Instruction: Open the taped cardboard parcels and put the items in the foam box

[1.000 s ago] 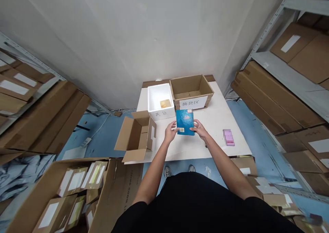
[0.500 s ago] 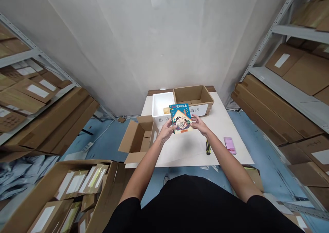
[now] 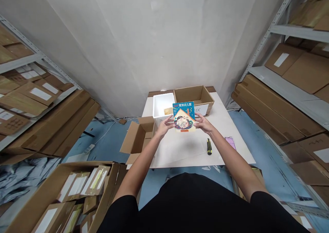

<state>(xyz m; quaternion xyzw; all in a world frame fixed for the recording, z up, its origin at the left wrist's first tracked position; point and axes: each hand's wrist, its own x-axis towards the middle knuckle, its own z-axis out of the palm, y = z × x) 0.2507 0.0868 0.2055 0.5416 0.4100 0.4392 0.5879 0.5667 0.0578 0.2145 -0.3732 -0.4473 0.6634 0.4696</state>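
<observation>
Both my hands hold a thin picture book (image 3: 184,116) above the white table (image 3: 226,123), its front cover facing me: blue with a house drawing and Chinese title. My left hand (image 3: 166,122) pinches the book's left edge and my right hand (image 3: 203,121) pinches its right edge. Behind the book stand a white foam box (image 3: 161,104) and an open cardboard box (image 3: 196,95) with a white label. A smaller open cardboard box (image 3: 137,138) sits at the table's left corner.
A black and yellow utility knife (image 3: 209,146) and a pink item (image 3: 230,142) lie on the table to the right. Metal shelves stacked with cardboard boxes (image 3: 288,85) flank both sides. A large carton of packaged items (image 3: 74,192) stands at lower left on the blue floor.
The book was turned from its back cover with a barcode to its front cover and lifted higher off the table. The camera view tilted up slightly.
</observation>
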